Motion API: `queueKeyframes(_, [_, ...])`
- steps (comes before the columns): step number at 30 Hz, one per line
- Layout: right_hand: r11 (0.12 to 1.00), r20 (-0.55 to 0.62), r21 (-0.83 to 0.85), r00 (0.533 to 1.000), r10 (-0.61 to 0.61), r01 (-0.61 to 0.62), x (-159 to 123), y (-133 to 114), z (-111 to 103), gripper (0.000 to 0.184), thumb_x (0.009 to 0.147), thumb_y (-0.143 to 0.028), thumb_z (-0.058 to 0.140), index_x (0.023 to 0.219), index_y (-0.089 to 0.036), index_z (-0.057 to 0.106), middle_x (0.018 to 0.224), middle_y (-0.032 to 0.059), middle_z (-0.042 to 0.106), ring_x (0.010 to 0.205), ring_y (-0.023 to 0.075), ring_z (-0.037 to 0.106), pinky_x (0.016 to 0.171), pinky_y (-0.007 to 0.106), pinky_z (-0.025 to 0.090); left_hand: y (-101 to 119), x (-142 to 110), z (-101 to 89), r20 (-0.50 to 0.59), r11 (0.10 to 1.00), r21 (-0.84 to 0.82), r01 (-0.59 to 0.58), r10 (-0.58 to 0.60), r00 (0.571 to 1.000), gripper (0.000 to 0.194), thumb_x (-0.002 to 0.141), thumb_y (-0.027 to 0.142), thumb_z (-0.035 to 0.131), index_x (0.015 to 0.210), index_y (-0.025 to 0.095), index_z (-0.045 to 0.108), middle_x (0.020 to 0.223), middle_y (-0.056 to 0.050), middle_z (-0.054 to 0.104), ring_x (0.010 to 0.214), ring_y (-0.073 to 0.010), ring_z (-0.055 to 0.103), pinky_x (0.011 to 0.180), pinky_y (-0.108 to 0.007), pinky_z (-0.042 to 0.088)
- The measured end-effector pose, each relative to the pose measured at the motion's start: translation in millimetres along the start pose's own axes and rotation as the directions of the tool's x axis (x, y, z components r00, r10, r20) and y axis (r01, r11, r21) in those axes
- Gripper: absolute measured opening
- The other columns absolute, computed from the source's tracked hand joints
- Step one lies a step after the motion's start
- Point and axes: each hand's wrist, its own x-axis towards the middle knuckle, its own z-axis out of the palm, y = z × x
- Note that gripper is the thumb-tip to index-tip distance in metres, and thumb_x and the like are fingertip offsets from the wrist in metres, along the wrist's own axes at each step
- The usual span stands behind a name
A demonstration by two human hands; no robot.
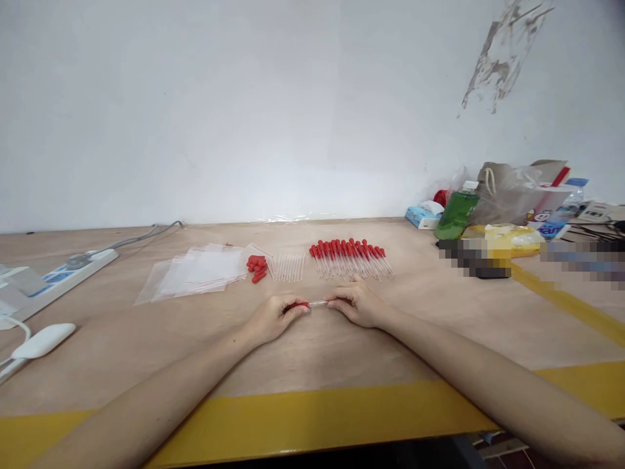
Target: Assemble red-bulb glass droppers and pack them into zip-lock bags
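Observation:
Between finger and thumb, my left hand pinches a red rubber bulb. My right hand is closed on the far end of a thin clear dropper tube, whose left end meets the bulb; fingers hide how deep it sits. Just beyond my hands lies a small pile of loose red bulbs. Right of the pile is a row of bare clear tubes. Past my right hand, several droppers with red bulbs on their tubes lie side by side, bulbs pointing away from me.
Clear plastic bags are stacked left of the bulbs. A power strip and a white plug lie at far left. A green bottle, a tissue pack and a yellow packet stand at right. Yellow tape lines the table's front edge.

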Motion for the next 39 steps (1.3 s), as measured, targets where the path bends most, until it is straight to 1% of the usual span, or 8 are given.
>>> queueKeyframes(3, [0.999,0.010,-0.045,1.000,-0.001,0.001,2.6,0.3,-1.4,0.019,0.084,-0.027,0.046,0.082,-0.020,0.063,0.079,0.0015,0.065,0.068,0.0120,0.053,0.073,0.030,0.027,1.4,0.9,0.3,0.042,1.000,0.018,-0.015,0.014,0.999,0.020,0.083,0.031,0.048,0.085,0.020,0.064,0.077,-0.001,0.065,0.068,-0.0132,0.056,0.063,-0.024,0.042])
queueKeyframes(7, [0.996,-0.004,-0.084,0.999,0.041,-0.041,6.4,-3.4,-0.6,0.019,0.083,-0.027,0.046,0.078,-0.019,0.062,0.078,0.0013,0.064,0.069,0.0123,0.052,0.073,0.030,0.025,3.1,2.2,0.1,0.013,0.996,0.084,-0.014,0.013,1.000,0.020,0.082,0.032,0.048,0.083,0.019,0.064,0.072,0.000,0.064,0.062,-0.0119,0.054,0.060,-0.023,0.041])
queueKeyframes(15, [0.990,0.062,-0.136,0.997,0.045,-0.036,5.8,-13.8,3.3,0.029,0.086,-0.027,0.038,0.068,-0.019,0.060,0.060,-0.0011,0.061,0.050,0.0092,0.039,0.073,0.030,0.024,4.2,0.7,0.4,0.028,0.987,0.138,-0.081,0.078,0.997,0.024,0.084,0.033,0.045,0.080,0.017,0.063,0.068,-0.001,0.059,0.064,-0.0126,0.052,0.060,-0.023,0.039])
queueKeyframes(26, [0.996,0.104,-0.066,0.992,0.074,-0.068,8.5,-16.1,11.1,0.032,0.088,-0.026,0.033,0.070,-0.018,0.058,0.064,-0.0010,0.062,0.055,0.0096,0.047,0.076,0.031,0.025,3.2,4.2,1.6,0.062,0.972,0.186,-0.142,0.133,0.989,0.023,0.086,0.030,0.043,0.082,0.017,0.062,0.069,-0.002,0.058,0.064,-0.0124,0.052,0.059,-0.022,0.039])
queueKeyframes(31, [0.995,0.171,-0.043,0.981,0.093,-0.087,12.5,-21.0,-0.5,0.034,0.090,-0.027,0.031,0.071,-0.018,0.058,0.065,-0.0013,0.061,0.060,0.0107,0.049,0.077,0.031,0.028,2.8,7.0,0.4,0.086,0.961,0.213,-0.174,0.159,0.984,0.022,0.086,0.031,0.043,0.086,0.018,0.062,0.073,-0.002,0.061,0.066,-0.0130,0.054,0.062,-0.023,0.040])
queueKeyframes(33, [0.993,0.193,-0.083,0.976,0.100,-0.085,13.0,-26.5,-9.2,0.032,0.089,-0.028,0.032,0.074,-0.019,0.059,0.067,0.0001,0.060,0.064,0.0121,0.050,0.074,0.030,0.030,1.3,8.8,-1.0,0.058,0.965,0.201,-0.168,0.159,0.986,0.020,0.084,0.031,0.046,0.086,0.018,0.062,0.075,-0.002,0.062,0.069,-0.0136,0.055,0.064,-0.023,0.041])
queueKeyframes(36, [0.988,0.169,-0.122,0.979,0.113,-0.092,11.7,-30.0,-18.1,0.025,0.087,-0.028,0.036,0.079,-0.019,0.058,0.076,0.0032,0.060,0.069,0.0141,0.051,0.067,0.027,0.033,-7.0,10.3,-6.6,-0.043,0.969,0.201,-0.144,0.155,0.987,0.016,0.081,0.028,0.051,0.089,0.018,0.062,0.080,-0.003,0.064,0.072,-0.0142,0.057,0.066,-0.024,0.042])
queueKeyframes(39, [0.985,0.084,-0.001,0.982,0.172,-0.172,11.7,-16.8,-21.8,0.021,0.086,-0.027,0.037,0.086,-0.018,0.056,0.084,0.0041,0.061,0.073,0.0141,0.053,0.064,0.024,0.036,-22.9,8.1,-17.9,-0.156,0.966,0.245,-0.079,0.120,0.981,0.018,0.082,0.024,0.049,0.091,0.018,0.063,0.083,-0.003,0.066,0.072,-0.0143,0.058,0.067,-0.024,0.043])
